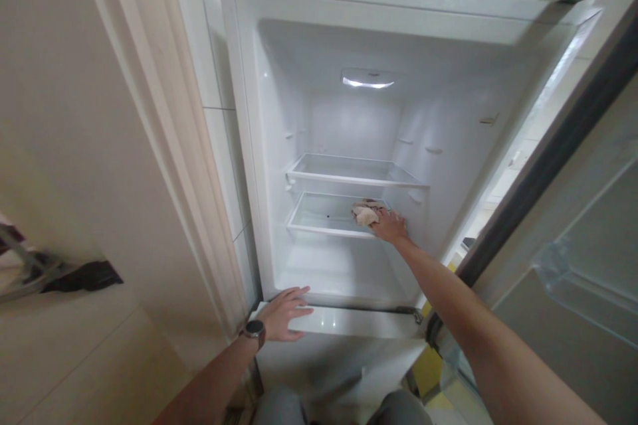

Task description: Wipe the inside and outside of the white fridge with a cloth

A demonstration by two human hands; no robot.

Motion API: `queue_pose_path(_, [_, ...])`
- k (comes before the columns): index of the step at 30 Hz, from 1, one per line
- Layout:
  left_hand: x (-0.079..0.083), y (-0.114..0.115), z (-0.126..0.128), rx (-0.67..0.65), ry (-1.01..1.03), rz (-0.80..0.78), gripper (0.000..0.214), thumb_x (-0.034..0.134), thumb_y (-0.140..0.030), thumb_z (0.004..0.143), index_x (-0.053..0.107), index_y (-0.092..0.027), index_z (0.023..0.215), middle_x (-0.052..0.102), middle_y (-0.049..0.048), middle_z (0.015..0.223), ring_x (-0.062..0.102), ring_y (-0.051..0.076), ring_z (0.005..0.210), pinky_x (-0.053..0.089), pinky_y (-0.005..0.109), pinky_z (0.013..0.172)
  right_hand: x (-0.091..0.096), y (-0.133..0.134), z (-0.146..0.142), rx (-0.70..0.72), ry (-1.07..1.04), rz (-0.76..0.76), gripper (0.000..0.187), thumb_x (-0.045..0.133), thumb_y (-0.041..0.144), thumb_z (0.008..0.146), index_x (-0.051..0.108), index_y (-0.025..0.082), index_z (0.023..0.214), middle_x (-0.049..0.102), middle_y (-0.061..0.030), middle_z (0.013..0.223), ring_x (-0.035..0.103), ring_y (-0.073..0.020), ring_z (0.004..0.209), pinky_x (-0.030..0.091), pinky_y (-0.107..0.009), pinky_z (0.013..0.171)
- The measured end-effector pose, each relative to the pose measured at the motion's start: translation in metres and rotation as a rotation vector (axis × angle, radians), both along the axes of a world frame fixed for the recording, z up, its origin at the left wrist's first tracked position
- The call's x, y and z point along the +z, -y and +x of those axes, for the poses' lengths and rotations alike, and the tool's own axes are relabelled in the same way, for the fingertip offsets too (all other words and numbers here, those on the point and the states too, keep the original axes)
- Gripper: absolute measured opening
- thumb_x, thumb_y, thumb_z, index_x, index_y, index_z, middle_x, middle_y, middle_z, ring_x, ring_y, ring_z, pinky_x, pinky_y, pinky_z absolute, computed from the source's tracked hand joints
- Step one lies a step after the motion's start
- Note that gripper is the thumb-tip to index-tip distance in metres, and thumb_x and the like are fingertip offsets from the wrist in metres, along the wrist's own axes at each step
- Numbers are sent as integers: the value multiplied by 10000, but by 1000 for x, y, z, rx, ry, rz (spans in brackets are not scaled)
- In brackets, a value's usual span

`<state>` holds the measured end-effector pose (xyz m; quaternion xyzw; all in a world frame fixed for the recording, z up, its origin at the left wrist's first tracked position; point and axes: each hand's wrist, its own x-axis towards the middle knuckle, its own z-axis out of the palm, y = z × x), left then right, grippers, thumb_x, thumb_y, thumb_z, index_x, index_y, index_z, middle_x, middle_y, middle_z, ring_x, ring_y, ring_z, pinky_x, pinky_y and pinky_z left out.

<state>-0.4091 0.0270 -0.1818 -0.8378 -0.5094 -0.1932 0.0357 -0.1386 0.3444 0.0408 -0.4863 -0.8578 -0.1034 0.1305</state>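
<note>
An open white fridge [249, 146] stands in front of me, its inside lit and bare. My right hand [389, 226] reaches in and grips a crumpled beige cloth [365, 214], pressed on the lower glass shelf [319, 229] at its right end. My left hand [285, 312], a dark watch on its wrist, lies flat with fingers stretched out on the white ledge [349, 322] at the bottom front of the compartment. A second glass shelf [349, 176] sits just above the lower one.
The fridge door [573, 212] hangs open at the right, with a clear door bin [583, 285]. A cream wall and door frame [164, 146] stand at the left. A dark object [82, 277] lies on the floor at far left. A small dark speck [327, 216] marks the lower shelf.
</note>
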Motion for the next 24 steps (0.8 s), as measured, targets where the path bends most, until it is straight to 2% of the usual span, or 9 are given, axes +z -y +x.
queue_pose_path(8, [0, 0, 0, -6, 5, 7, 600, 740, -571, 831, 705, -292, 1361, 733, 77, 1259, 443, 332, 1499, 297, 510, 1258, 2, 3, 0, -12, 3, -3, 576, 412, 582, 1005, 533, 315, 1501, 536, -107, 1520, 501, -345, 1337, 448, -542, 1089])
queue_pose_path(15, [-6, -1, 0, 8, 23, 7, 609, 768, -565, 804, 712, -292, 1345, 733, 82, 1249, 432, 336, 1506, 281, 511, 1268, 2, 3, 0, -20, -3, -23, 602, 411, 618, 1006, 525, 309, 1510, 538, -132, 1507, 496, -362, 1342, 438, -562, 1089])
queue_pose_path(24, [-5, -1, 1, 8, 27, -10, 619, 757, -579, 809, 710, -290, 1354, 737, 76, 1260, 423, 335, 1513, 268, 511, 1270, 3, 2, 0, -13, -20, -24, 582, 426, 617, 999, 541, 332, 1493, 567, -106, 1494, 532, -350, 1325, 455, -541, 1092])
